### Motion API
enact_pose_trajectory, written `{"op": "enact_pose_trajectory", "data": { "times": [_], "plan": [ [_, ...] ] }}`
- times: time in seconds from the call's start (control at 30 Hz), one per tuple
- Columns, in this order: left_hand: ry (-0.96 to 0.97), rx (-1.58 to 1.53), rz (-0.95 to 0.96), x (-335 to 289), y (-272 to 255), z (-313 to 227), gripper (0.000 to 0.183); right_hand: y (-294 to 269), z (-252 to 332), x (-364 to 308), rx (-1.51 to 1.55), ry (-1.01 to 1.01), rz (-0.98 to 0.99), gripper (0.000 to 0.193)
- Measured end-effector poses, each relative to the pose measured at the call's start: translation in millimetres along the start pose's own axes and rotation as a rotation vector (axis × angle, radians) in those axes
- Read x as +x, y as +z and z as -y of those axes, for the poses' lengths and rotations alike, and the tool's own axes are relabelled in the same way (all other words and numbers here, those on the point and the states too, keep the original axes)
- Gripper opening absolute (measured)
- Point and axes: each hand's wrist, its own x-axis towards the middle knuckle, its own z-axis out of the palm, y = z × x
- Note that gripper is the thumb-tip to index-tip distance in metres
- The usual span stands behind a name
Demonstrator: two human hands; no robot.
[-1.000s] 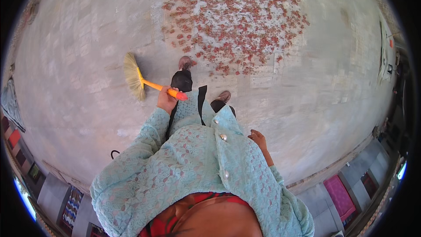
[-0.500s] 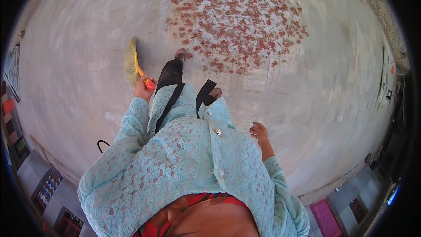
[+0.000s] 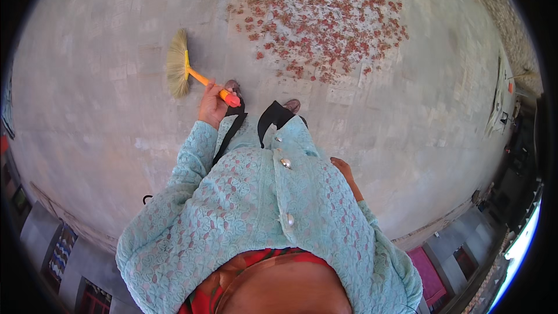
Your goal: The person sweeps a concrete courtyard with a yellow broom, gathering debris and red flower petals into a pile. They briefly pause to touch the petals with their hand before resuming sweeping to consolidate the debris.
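My left hand [image 3: 211,104] is closed around the orange handle of a broom [image 3: 179,65], close to the handle's red end. Its pale straw bristles fan out to the left of my feet, over the grey floor. At the right side of my light-blue lace jacket hangs my right hand [image 3: 343,168], partly hidden by the cloth. The fingers of that hand do not show well enough to tell whether they are open or closed. Ahead of my feet, many small red clusters [image 3: 331,29] lie scattered on the floor; their kind is not clear.
Grey paved floor [image 3: 104,110] spreads all round me. Along the right rim runs a rough stone-like edge [image 3: 511,35] with some items beside it. Behind me stand building walls with a pink panel [image 3: 426,273] at the lower right. Black straps [image 3: 270,121] hang at my front.
My left hand has moved right and inward with the broom, whose handle now slants more sideways. The right hand has drawn in against the jacket. My feet have shifted and stand more level.
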Motion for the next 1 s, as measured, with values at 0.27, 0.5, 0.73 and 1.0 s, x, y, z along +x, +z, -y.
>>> {"op": "enact_pose_trajectory", "data": {
  "times": [0.27, 0.5, 0.73, 1.0],
  "plan": [
    [-0.028, -0.011, 0.073, -19, -14, -2, 0.039, 74, 84, -1, 0.031, -0.190, 0.196, 0.036],
    [-0.022, 0.024, 0.042, -23, -15, 10, 0.039, 135, 172, 27, -0.132, -0.475, 0.449, 0.035],
    [-0.045, 0.257, -0.057, -31, -7, 36, 0.033, 207, 196, 11, 0.113, -0.271, 0.816, 0.039],
    [-0.061, 0.414, -0.006, -19, -37, 45, 0.029, 233, 183, 13, 0.294, 0.059, 0.992, 0.025]
  ]
}}
